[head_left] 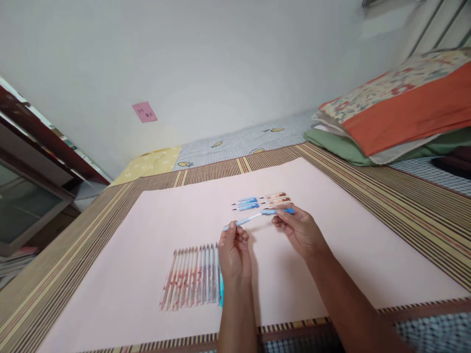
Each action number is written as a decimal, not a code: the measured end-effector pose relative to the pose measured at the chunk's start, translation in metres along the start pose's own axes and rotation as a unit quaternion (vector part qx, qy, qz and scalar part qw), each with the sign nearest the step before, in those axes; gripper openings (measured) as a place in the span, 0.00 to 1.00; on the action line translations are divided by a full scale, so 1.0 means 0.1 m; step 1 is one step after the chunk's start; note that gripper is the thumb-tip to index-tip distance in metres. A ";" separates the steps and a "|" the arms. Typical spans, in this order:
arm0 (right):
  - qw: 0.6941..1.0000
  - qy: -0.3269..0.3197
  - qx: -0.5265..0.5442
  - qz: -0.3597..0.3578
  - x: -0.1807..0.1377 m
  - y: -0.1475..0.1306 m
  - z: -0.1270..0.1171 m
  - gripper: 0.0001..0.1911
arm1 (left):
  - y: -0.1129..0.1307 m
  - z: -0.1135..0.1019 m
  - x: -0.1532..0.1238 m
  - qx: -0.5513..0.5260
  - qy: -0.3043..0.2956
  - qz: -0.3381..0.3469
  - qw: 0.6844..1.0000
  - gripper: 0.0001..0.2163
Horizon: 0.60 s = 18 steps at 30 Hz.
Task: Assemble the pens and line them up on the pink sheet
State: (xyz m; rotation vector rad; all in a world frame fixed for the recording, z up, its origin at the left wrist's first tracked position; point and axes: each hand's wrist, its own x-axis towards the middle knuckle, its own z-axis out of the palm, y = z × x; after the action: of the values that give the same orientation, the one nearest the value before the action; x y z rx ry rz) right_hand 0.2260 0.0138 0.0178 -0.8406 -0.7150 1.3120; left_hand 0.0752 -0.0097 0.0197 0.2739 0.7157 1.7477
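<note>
My left hand (235, 247) is pinched on a slim light blue and white pen-like piece (243, 222), held above the pale pink sheet (191, 211). To the right, my right hand (296, 225) grips a short blue pencil (270, 212) with a dark tip facing left. The two pieces meet or nearly meet end to end; I cannot tell whether they are joined. Just behind lie short blue pencils (246, 204) and brown-and-cream ones (274, 198), dark tips leftward. Beside my left wrist is a row of several slim pens (189, 277), plus a partly hidden turquoise one (221, 289).
The sheet lies on a striped mat (368, 211). Folded bedding with an orange edge (405, 115) is piled at the right back. Behind the mat, a checked cloth (231, 142) runs along the wall, where a pink note (144, 112) is stuck.
</note>
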 end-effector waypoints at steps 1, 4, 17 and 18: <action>1.000 -0.002 -0.020 -0.007 0.00 -0.01 -0.01 0.15 | 0.00 0.00 0.00 0.007 -0.002 0.003 1.000 0.10; 0.997 -0.015 -0.077 -0.019 0.00 -0.01 -0.03 0.14 | 0.00 0.00 -0.01 0.030 -0.010 0.004 0.999 0.10; 0.999 -0.016 -0.022 -0.021 0.01 -0.04 -0.05 0.14 | 0.03 0.03 -0.01 0.002 0.016 0.005 1.000 0.12; 0.999 -0.020 -0.025 -0.020 0.01 -0.04 -0.05 0.14 | 0.03 0.03 -0.01 0.003 0.015 0.005 1.000 0.12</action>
State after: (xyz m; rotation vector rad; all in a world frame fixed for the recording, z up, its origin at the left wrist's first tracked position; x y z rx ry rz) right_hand 0.2318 0.0140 0.0184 -0.8391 -0.7950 1.2823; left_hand 0.0747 -0.0103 0.0238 0.2571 0.7426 1.7631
